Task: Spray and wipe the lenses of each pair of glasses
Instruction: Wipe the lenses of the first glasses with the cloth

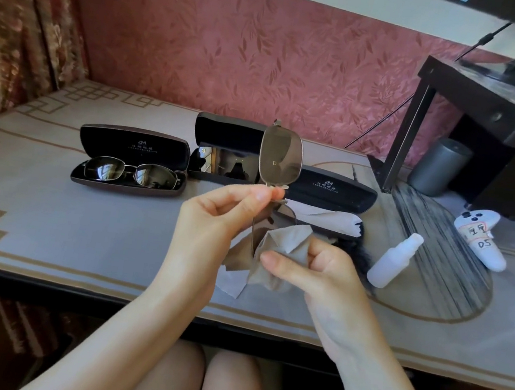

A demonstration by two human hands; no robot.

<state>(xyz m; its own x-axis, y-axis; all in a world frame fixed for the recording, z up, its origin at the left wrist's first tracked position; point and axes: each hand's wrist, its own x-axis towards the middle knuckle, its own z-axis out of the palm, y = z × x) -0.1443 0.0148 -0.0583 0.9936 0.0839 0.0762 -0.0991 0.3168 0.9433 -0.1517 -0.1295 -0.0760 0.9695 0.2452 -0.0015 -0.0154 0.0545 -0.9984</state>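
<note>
Your left hand (223, 216) is pinching the glasses (279, 161) upright over the table (46, 213), the lower lens mostly hiding behind the cloth (285, 245) your right hand (327, 278) is gripping; the spray bottle (393, 260) is lying nearby.

**Metal, Gloss and Cloth**

My glasses (279, 161) have a thin, smooth metal frame and glossy tinted lenses. The cloth (285, 245) I hold is soft and matt (a little crumpled). The spray bottle (389, 264) looks like frosted plastic; the table (30, 211) wears woven fabric.

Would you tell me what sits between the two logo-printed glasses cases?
In the head view, a third open case holding dark sunglasses sits there, partly behind the held glasses.
</note>
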